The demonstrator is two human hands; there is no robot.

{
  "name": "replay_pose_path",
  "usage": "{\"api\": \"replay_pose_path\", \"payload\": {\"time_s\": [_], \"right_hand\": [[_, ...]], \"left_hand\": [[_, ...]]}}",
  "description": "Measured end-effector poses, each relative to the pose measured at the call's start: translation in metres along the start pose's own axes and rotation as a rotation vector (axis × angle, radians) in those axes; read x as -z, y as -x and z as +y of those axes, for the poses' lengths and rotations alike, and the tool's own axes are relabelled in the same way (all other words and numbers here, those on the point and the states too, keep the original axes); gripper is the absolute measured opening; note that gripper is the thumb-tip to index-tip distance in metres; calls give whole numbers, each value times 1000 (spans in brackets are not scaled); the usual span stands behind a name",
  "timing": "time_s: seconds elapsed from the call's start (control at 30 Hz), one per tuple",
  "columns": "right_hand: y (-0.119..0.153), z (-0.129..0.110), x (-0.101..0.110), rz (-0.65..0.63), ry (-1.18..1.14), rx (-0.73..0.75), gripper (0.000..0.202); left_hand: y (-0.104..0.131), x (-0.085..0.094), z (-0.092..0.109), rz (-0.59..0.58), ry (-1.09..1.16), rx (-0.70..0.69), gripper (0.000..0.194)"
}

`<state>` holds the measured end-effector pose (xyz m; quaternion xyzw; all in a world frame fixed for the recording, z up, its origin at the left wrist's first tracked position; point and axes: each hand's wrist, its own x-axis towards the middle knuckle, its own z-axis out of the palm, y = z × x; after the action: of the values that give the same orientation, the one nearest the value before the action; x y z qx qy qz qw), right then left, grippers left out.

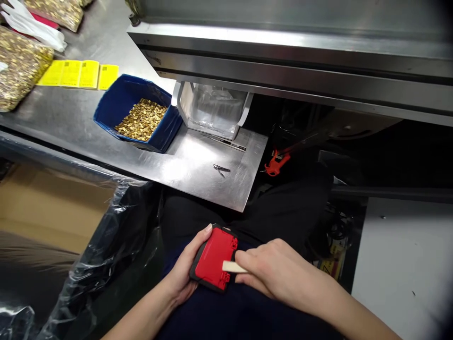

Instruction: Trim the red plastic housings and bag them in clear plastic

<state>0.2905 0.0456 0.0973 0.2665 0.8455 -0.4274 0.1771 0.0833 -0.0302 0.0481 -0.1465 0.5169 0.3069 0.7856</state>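
Over our lap, our left hand (184, 271) grips the red-and-black case (215, 257), long axis slanting—our right hand (271, 267), pinching a pale flat stick (233, 267), adjoins its hinged side.

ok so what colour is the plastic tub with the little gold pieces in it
The tub is dark blue, seen best in the head view.

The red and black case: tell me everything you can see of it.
The case is a small, roughly rectangular block with a flat red panel in a black surround, apparently plastic. Two red hinge-like fittings sit along its right edge. It looks closed and is held at a slant above the lap. The left hand grips its left side. A pale stick in the right hand overlaps the panel; whether it touches is unclear.
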Motion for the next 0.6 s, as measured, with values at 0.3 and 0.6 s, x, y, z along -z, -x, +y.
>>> {"api": "replay_pose_path", "payload": {"time_s": [0.3,0.6], "right_hand": [[-3,-5,2,3,-30,-36,32],[-8,-3,6,-22,-33,-43,31]], "left_hand": [[1,0,2,23,56,22,44],[0,3,0,-3,75,12,43]]}}
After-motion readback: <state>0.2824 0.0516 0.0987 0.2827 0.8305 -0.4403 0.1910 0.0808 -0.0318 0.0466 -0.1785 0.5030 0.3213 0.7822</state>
